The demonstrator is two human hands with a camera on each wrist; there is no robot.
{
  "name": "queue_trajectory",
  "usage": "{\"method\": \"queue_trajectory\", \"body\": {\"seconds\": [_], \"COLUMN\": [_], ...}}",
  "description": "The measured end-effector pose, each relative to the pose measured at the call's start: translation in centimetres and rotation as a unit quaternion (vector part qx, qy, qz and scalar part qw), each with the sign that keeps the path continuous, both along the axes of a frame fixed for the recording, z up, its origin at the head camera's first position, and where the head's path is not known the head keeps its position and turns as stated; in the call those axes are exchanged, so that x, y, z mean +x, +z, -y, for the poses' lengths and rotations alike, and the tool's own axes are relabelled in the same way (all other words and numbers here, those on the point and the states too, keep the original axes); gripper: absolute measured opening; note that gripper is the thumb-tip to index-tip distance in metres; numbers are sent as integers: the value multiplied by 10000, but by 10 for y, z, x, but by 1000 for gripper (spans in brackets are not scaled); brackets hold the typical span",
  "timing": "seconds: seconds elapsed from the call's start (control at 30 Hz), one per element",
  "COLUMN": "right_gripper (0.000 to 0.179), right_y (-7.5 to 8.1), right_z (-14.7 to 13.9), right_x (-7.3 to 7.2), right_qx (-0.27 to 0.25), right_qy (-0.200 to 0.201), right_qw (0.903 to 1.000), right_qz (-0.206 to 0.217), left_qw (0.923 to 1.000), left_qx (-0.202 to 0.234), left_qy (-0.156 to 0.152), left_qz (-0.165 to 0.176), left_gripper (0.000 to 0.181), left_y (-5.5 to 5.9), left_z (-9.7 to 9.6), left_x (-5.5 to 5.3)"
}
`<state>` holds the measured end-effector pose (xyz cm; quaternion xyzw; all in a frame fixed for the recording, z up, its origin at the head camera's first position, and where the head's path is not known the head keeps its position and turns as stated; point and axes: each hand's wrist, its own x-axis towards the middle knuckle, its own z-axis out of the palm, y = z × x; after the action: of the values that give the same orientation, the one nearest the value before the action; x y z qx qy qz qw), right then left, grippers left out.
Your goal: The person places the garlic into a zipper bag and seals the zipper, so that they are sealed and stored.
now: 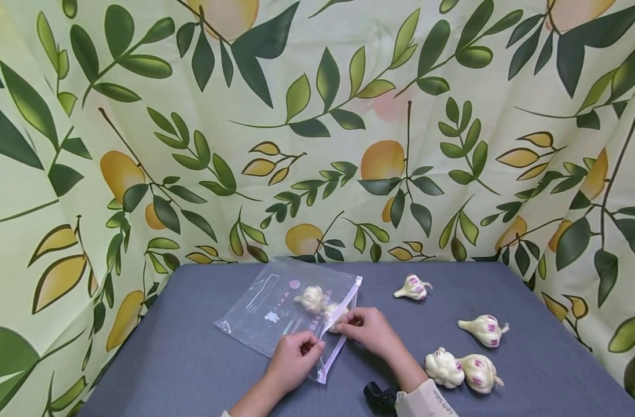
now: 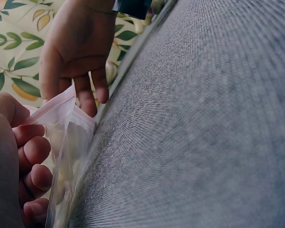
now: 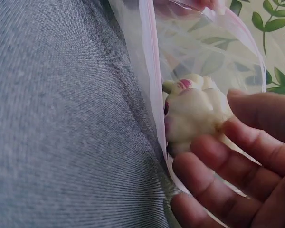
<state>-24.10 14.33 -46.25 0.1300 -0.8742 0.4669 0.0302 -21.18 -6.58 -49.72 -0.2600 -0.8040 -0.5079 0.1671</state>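
A clear zip bag [image 1: 254,327] with a pale pink zip edge lies on the table, its mouth facing right. One garlic bulb [image 1: 312,299] rests inside; a second garlic bulb [image 3: 194,111] sits just within the mouth. My left hand [image 1: 295,362] pinches the near part of the zip edge between thumb and forefinger, lifting it into a peak in the left wrist view. At the mouth is my right hand [image 1: 373,333], fingers loosely extended beside the second bulb. In the right wrist view its fingertips [image 3: 211,147] are close against that bulb, without curling round it.
To the right on the grey table [image 1: 192,359] lie a garlic bulb [image 1: 413,287] at the back, another garlic bulb [image 1: 485,330] farther right, and two touching bulbs, one knobbly garlic [image 1: 444,368] and one smoother garlic [image 1: 480,373]. A black device [image 1: 380,397] sits by the right wrist.
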Motion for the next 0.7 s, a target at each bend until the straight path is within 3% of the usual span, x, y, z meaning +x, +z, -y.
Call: {"method": "queue_trajectory", "body": {"seconds": [0.2, 0.47, 0.7], "right_gripper": [21, 42, 41], "right_y": [-3, -2, -2], "right_z": [0, 1, 2], "right_x": [-1, 2, 3], "right_qx": [52, 363, 500], "right_qy": [498, 760, 868], "right_qw": [9987, 9964, 9949], "right_qz": [104, 44, 82], "left_qw": [9999, 10000, 10000], "left_qx": [41, 64, 25], "left_qy": [-12, 7, 1], "left_qz": [-120, -76, 60], "left_gripper": [24, 23, 24], "left_y": [-1, 0, 0], "left_z": [0, 0, 0], "left_x": [0, 0, 0]}}
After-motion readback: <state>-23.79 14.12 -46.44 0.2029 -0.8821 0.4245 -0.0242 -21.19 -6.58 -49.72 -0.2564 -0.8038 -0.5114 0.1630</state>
